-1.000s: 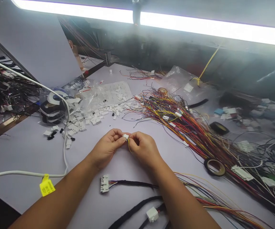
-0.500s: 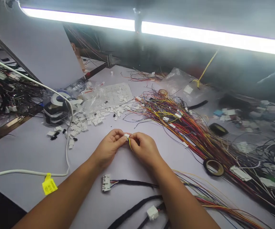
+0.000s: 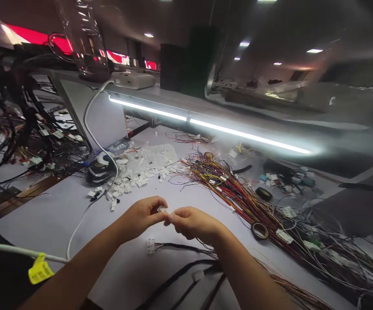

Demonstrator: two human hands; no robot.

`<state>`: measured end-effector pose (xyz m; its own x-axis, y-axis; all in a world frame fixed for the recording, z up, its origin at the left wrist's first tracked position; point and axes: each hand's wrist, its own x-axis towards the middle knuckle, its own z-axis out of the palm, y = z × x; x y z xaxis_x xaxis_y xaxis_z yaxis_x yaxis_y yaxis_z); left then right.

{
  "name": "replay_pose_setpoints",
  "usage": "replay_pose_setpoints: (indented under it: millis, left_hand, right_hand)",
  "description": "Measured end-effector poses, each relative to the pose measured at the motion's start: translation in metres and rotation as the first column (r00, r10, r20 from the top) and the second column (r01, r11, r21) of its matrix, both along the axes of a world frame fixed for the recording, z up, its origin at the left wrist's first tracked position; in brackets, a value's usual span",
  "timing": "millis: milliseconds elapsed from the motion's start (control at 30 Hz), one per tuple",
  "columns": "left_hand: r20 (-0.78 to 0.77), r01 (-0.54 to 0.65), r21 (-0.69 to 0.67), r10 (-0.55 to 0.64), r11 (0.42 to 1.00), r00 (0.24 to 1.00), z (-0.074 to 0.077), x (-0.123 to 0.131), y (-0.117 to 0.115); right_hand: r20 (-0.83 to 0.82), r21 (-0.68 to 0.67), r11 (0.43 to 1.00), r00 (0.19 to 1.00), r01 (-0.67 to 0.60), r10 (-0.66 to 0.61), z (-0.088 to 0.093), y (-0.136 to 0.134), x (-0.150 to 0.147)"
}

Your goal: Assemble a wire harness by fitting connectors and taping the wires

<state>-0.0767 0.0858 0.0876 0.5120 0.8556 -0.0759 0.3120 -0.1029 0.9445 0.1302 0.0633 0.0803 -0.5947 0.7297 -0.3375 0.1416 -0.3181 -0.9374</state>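
The small white connector [image 3: 161,209] is pinched between closed fingertips of left hand [image 3: 141,215] and right hand [image 3: 189,221]; may be dropped if grip is slackened.

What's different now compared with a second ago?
Mostly the view: the head tipped up, so the room beyond the light strip shows. The left hand and right hand still pinch the small white plastic connector between them; the colourful wire bundle lies where it was.

A long strip light [image 3: 212,127] glows under a shelf [image 3: 173,97] above the white workbench [image 3: 44,215]; recessed ceiling lamps [image 3: 314,51] dot the dim hall, red signage [image 3: 28,36] far left.
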Motion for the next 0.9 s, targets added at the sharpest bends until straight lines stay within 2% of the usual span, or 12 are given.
replay_pose_setpoints:
  millis: [100,267,367,467,533,567,600,633,700,733,833,900]
  left_hand:
    - [-0.008,-0.003,0.037,0.003,0.999,1.0,0.004,-0.01,-0.02]
    - [0.353,-0.153,-0.265,0.244,0.952,0.903,-0.008,-0.007,-0.051]
    - [0.469,-0.07,-0.416,0.279,0.907,0.838,-0.016,0.002,-0.063]
    - [0.477,0.023,-0.445,0.215,0.895,0.852,-0.019,0.01,-0.069]
    - [0.475,0.023,-0.461,0.225,0.887,0.851,-0.021,0.013,-0.068]
    - [0.465,0.01,-0.482,0.247,0.876,0.85,-0.023,0.013,-0.065]
    - [0.44,-0.011,-0.508,0.271,0.861,0.856,-0.024,0.013,-0.062]
    - [0.401,-0.043,-0.532,0.296,0.845,0.867,-0.026,0.012,-0.059]
    - [0.328,-0.104,-0.56,0.336,0.822,0.883,-0.03,0.011,-0.052]
    - [0.303,-0.129,-0.574,0.356,0.808,0.884,-0.031,0.011,-0.049]
    - [0.285,-0.158,-0.644,0.426,0.748,0.858,-0.029,0.013,-0.046]
    - [0.3,-0.163,-0.693,0.486,0.702,0.821,-0.026,0.017,-0.047]
  right_hand:
    - [0.083,0.066,0.998,0.997,0.001,-0.006,0.005,-0.02,-0.002]
    - [-0.136,-0.07,0.998,0.991,-0.012,0.002,0.01,-0.036,-0.001]
    - [-0.207,-0.127,0.991,0.976,0.047,-0.073,0.006,-0.04,-0.006]
    - [-0.232,-0.146,0.989,0.971,0.016,-0.05,-0.001,-0.047,-0.012]
    - [-0.148,-0.058,0.998,0.989,-0.005,-0.003,-0.005,-0.05,-0.009]
    - [-0.042,0.073,0.997,0.999,0.026,-0.023,-0.007,-0.052,-0.003]
    - [0.111,0.282,0.958,0.99,0.056,-0.09,-0.009,-0.053,0.008]
    - [0.263,0.516,0.855,0.941,0.048,-0.212,-0.01,-0.055,0.024]
    - [0.419,0.843,0.527,0.745,-0.107,-0.519,-0.014,-0.063,0.07]
    - [0.434,0.879,0.445,0.669,-0.168,-0.604,-0.018,-0.069,0.099]
    - [0.468,0.879,0.433,0.527,-0.197,-0.709,-0.033,-0.09,0.186]
    - [0.561,0.824,0.454,0.375,-0.339,-0.738,-0.046,-0.1,0.229]
